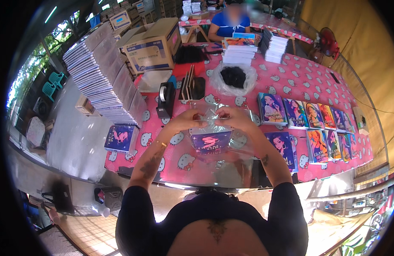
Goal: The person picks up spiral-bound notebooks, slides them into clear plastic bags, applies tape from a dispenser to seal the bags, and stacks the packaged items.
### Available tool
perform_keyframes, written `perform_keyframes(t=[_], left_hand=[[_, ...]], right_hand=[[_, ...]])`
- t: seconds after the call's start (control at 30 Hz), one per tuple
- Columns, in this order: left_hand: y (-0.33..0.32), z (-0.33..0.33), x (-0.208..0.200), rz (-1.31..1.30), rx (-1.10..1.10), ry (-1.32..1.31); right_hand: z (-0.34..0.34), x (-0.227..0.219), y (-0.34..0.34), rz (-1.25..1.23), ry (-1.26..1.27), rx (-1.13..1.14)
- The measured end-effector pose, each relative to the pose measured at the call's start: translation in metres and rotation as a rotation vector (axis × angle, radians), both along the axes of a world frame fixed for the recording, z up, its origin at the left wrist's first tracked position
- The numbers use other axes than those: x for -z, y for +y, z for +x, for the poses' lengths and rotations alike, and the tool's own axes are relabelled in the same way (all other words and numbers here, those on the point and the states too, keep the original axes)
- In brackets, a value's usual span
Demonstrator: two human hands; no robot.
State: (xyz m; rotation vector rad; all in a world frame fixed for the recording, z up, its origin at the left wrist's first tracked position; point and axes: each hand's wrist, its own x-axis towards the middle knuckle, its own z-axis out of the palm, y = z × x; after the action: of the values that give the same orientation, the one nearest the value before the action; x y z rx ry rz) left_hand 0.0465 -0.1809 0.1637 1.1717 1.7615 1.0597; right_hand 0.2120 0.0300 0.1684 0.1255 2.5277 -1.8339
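Note:
Close to the table's near edge, a purple notebook (211, 141) with a drawn figure on its cover lies inside or under clear plastic wrap (214, 123). My left hand (189, 120) pinches the film beyond the notebook's far edge. Beside it my right hand (233, 118) is also closed on the same film, a short gap apart from the left. The film looks crinkled and shiny between both hands. A clear sheet (205, 168) covers the table in front of me. A black tape dispenser (166, 100) stands just beyond my left hand.
A tall stack of spiral notebooks (105, 77) rises at left, with a purple notebook pile (121, 137) before it. Colourful notebooks (272, 109) lie in rows at right. Farther off are a cardboard box (153, 47), a plastic bag (234, 80) with dark contents and a seated person (231, 23).

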Motion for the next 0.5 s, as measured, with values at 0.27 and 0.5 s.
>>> perform_keyframes(t=[0.27, 0.5], left_hand=[[0.008, -0.092, 0.054, 0.400, -0.619, 0.034], [-0.059, -0.178, 0.112, -0.011, -1.112, -0.149]], right_hand=[[-0.005, 0.010, -0.014, 0.037, 0.116, 0.107], [-0.003, 0.020, -0.015, 0.080, 0.138, 0.206]])
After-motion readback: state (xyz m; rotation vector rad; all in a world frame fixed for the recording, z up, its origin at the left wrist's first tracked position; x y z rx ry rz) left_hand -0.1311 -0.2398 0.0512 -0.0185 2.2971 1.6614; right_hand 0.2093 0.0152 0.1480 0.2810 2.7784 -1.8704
